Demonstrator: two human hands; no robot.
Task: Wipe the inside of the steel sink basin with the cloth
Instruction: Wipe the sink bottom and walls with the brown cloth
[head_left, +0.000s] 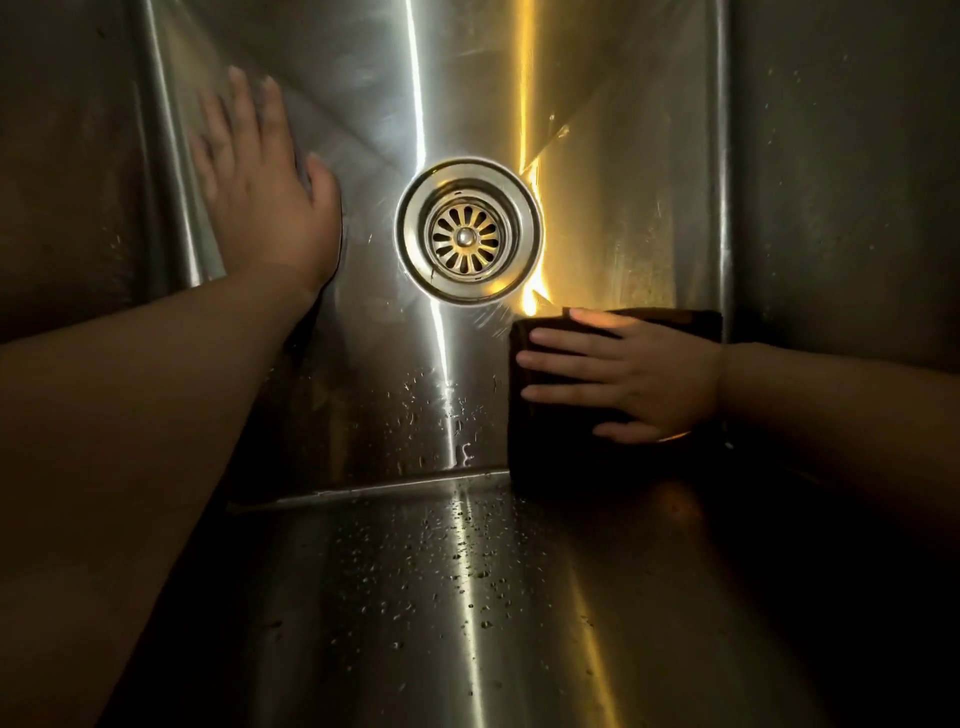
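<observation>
Items I see from the head view:

1. Steel sink basin: fills the view; streaks of white and yellow glare run across its floor.
2. Drain strainer: round, set in the middle of the floor.
3. Cloth: dark, folded flat, lying on the floor in the near right corner, just beside the drain strainer. Its near edge meets the fold of the near wall.
4. Right grip: bare hand pressing flat on the cloth, fingers straight and spread, pointing left, clamped on nothing.
5. Left grip: bare hand laid flat on the floor left of the drain strainer, by the left wall; fingers straight, holding nothing.
6. Water droplets: scattered over the near wall and the near floor.
</observation>
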